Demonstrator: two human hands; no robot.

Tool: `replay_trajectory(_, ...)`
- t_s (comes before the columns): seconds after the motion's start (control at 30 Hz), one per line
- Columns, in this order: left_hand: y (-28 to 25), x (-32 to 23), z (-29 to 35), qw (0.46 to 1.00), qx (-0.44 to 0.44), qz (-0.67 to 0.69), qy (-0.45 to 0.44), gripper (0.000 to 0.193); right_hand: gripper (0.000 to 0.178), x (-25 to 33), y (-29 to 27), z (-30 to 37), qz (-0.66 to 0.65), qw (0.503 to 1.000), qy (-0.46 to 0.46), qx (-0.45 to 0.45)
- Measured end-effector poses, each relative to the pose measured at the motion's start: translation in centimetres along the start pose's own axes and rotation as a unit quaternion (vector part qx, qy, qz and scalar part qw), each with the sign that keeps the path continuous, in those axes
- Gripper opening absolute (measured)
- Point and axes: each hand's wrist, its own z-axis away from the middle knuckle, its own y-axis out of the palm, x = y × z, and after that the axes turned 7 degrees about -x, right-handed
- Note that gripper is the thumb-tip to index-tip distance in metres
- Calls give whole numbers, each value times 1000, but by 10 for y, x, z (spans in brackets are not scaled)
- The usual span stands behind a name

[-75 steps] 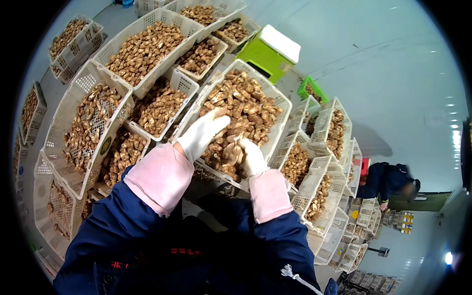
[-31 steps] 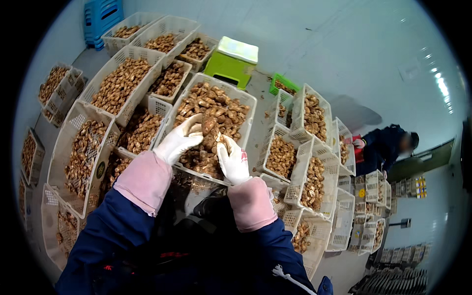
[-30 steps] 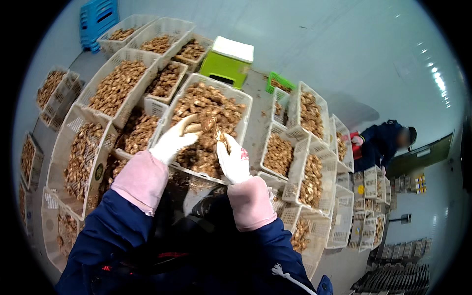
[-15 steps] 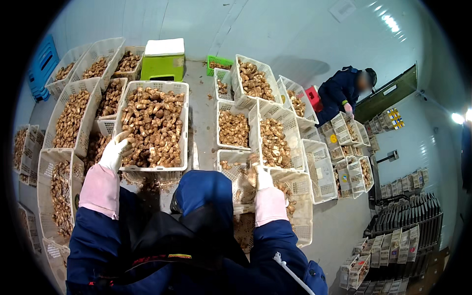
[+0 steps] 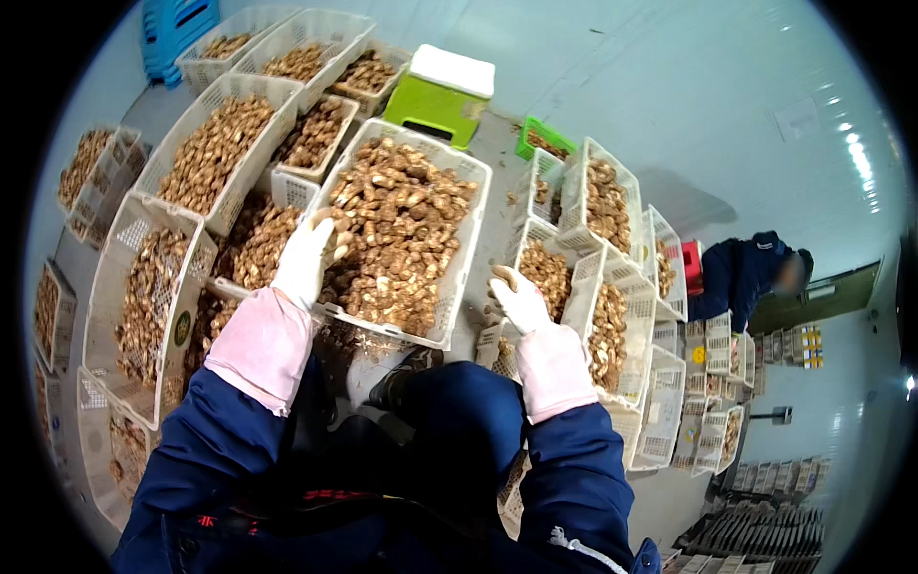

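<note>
A white plastic crate (image 5: 469,251) full of brown, pale-stemmed mushrooms (image 5: 406,225) stands in front of me. My left hand (image 5: 308,256), in a white glove, is at its left edge with the fingers curled beside the mushrooms; what they hold, if anything, does not show clearly. My right hand (image 5: 521,300), also gloved, is to the right of this crate, over the gap by a smaller crate of mushrooms (image 5: 545,275). Its fingers are bent inward, and whatever is under them is hidden. Pink cuffs cover both wrists.
More white mushroom crates (image 5: 206,143) are stacked on the left and in a row (image 5: 626,330) on the right. A green stool (image 5: 435,105) with a white top and a small green basket (image 5: 545,139) stand by the wall. At the right, a co-worker (image 5: 751,277) bends near more crates.
My view has turned left, so the crates appear farther right and tilted. My right hand has come up from the lower right-hand crates towards the full crate. My left hand stays at that crate's edge.
</note>
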Motion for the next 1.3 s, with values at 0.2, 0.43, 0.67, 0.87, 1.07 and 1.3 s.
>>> replay_trajectory(0.2, 6, -11, -12, 996, 46, 52, 48, 59, 72, 43, 110, -74, 499, 835, -232, 3)
replay_trajectory(0.43, 1, -23, -13, 998, 44, 44, -5, 56, 76, 24, 139, -107, 467, 880, -85, -28)
replay_trajectory(0.67, 13, -24, 2, 977, 148, -119, -96, 65, 38, 92, 124, -31, -450, 867, 146, 159)
replay_trajectory(0.87, 11, -28, 16, 942, 300, -131, -72, 68, 42, 131, 109, 36, -207, 978, -34, 0)
replay_trajectory(1.07, -14, -30, -7, 993, 69, -93, -39, 50, 34, 3, -44, 79, -118, 937, -4, -328)
replay_trajectory(1.3, -5, -18, -7, 997, 66, -4, -44, 48, 79, -182, -166, 251, 424, 796, 374, -217)
